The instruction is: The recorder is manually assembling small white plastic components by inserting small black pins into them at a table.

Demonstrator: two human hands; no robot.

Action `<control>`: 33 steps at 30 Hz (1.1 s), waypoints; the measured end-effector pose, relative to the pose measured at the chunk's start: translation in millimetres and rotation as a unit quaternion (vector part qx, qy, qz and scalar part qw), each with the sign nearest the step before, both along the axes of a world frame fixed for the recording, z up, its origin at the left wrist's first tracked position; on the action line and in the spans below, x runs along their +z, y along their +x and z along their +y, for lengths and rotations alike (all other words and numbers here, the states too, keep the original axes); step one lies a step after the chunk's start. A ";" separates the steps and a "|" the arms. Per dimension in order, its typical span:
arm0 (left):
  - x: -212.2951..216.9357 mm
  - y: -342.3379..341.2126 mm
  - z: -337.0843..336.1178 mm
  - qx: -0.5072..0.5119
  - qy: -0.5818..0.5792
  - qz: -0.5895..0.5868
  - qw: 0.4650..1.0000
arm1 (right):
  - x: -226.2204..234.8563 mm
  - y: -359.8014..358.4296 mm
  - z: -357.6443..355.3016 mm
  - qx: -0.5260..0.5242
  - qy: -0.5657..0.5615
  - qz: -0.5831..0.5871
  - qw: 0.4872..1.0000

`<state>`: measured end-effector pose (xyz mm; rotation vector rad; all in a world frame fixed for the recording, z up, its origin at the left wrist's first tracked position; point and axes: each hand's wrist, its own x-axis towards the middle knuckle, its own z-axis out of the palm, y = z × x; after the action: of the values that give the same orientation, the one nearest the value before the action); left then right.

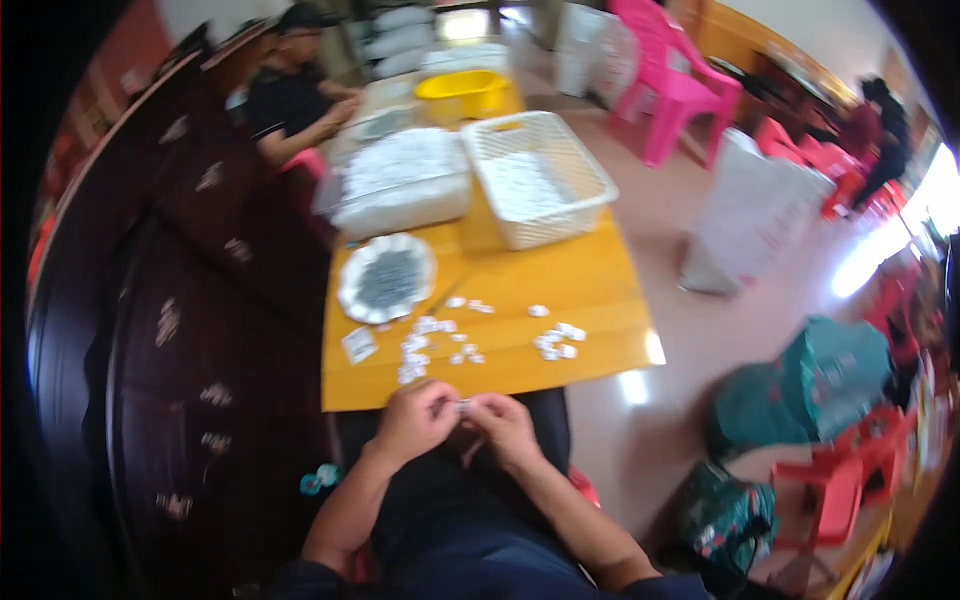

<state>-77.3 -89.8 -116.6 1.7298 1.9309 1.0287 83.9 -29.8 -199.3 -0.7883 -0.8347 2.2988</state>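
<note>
Just off the near edge of the yellow table [480, 375], my left hand [418, 418] and my right hand [505, 425] meet with fingers pinched. Between the fingertips is a small whitish piece [462, 405], mostly covered and too small to name. Loose white pieces [415, 350] lie scattered on the table just beyond my left hand. A smaller group of white pieces [558, 342] sits farther to the right. A scalloped white plate [428, 262] heaped with small grey metal-looking parts [388, 280] stands behind the scattered pieces. Beside it lies a small white printed square [359, 345].
A clear tub [405, 215] full of white pieces, a cream basket [545, 235] and a yellow basin [460, 95] stand farther back. Another person [295, 95] sits at the far left. Dark carved furniture [200, 300] lines the left; sacks [750, 215] and a pink chair [665, 85] stand right.
</note>
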 end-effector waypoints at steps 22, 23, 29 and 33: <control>4.9 -1.9 -8.7 0.007 0.037 0.047 0.998 | 11.3 -4.1 -3.9 -0.004 0.036 -0.012 0.999; 6.4 -0.5 -8.9 0.008 0.037 0.030 0.999 | 9.4 -4.4 -4.1 -0.005 0.040 -0.011 0.999; -2.0 2.6 -8.6 0.001 0.032 0.011 0.999 | 7.2 -2.4 -3.1 -0.002 0.040 -0.011 0.999; -4.5 -1.7 -3.7 0.026 0.040 0.001 0.999 | 7.6 -1.6 1.1 -0.009 0.054 -0.010 0.998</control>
<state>-79.0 -93.5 -121.1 1.7317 1.9707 1.1386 82.2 -28.7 -191.7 -0.7684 -0.9479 2.2136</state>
